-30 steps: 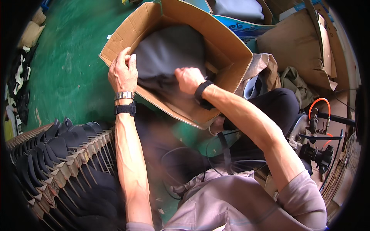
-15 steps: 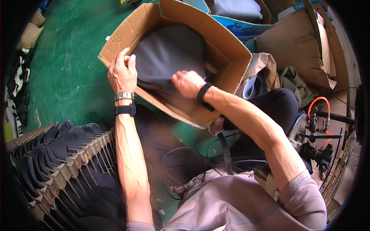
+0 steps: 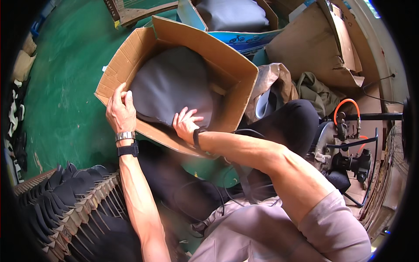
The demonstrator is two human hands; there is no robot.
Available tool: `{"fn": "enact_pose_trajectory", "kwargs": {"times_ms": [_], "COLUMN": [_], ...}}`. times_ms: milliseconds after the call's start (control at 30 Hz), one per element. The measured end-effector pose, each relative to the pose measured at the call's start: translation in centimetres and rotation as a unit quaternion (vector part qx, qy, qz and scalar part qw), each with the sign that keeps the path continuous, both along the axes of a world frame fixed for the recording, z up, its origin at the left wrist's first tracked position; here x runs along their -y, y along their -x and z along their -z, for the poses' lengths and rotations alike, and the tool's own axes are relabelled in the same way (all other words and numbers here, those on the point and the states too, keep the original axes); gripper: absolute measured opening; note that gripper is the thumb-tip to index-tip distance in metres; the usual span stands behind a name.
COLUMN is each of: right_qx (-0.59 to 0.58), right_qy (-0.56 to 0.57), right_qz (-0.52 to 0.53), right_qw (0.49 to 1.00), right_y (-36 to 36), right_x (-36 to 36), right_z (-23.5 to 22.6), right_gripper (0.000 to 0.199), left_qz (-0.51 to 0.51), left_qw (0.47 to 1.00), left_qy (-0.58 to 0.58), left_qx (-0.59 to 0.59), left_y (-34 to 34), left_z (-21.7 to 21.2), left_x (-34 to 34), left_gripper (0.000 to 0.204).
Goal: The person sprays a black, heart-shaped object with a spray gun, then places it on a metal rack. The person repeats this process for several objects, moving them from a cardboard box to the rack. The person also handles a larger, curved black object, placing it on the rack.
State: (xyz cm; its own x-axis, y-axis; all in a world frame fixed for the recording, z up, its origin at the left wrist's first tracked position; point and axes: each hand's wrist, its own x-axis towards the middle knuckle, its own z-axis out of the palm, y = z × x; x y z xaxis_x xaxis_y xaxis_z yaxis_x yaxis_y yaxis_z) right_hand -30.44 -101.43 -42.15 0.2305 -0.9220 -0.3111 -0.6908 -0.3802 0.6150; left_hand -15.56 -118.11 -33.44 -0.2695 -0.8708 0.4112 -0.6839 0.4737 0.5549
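Observation:
An open cardboard box point(image 3: 231, 107) stands before me, holding a rounded, smooth dark grey sheet-like mass point(image 3: 170, 83), whose exact kind I cannot make out. At the box's left corner, my left hand point(image 3: 121, 111) is closed over the rim, thumb toward the inside. My right hand point(image 3: 187, 125) lies with spread fingers on the near edge of the grey material, its wrist over the front wall of the box. Nothing shows in the right hand's grasp. The bottom of the box is hidden.
Racks of dark curved pieces point(image 3: 83, 192) stand at the lower left. Behind the box is a blue carton point(image 3: 244, 39) with grey material point(image 3: 233, 15). Brown paper point(image 3: 275, 76) and an orange hose point(image 3: 348, 101) on metal fittings lie to the right. A wooden frame point(image 3: 146, 13) sits at the back.
The view has shifted, so the box appears lower and further left. My right hand has gone from curled and blurred to spread on the grey material. My left hand stays at the rim.

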Motion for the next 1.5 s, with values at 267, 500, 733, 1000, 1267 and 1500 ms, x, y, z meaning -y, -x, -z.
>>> {"fn": "enact_pose_trajectory", "kwargs": {"times_ms": [267,500,733,1000,1267,1500], "right_qx": [0.090,0.088,0.075,0.072,0.138,0.391], "right_qy": [0.005,-0.032,-0.042,-0.014,0.005,-0.041], "right_qz": [-0.026,0.110,0.176,0.131,0.105,0.124], "right_qw": [0.996,0.990,0.981,0.989,0.985,0.911], "right_y": [2.7,0.8,-0.1,0.2,1.3,6.0], "right_x": [2.1,1.0,1.0,1.0,1.5,3.7], "right_z": [0.3,0.5,0.9,0.4,-0.1,-2.6], "right_gripper": [0.043,0.056,0.060,0.059,0.042,0.025], "left_qz": [0.023,0.013,0.016,0.011,0.018,0.028], "left_qw": [1.000,1.000,1.000,1.000,1.000,1.000], "left_qy": [0.011,0.013,0.018,0.017,0.014,0.012], "left_qx": [0.012,0.018,0.013,0.008,0.001,0.008], "left_y": [-0.3,-0.5,-0.5,-0.4,-0.4,-0.2], "left_z": [0.1,0.4,0.7,0.5,0.4,0.2], "left_x": [0.0,0.1,0.1,0.0,0.2,0.0], "left_gripper": [0.027,0.029,0.029,0.029,0.028,0.026]}}
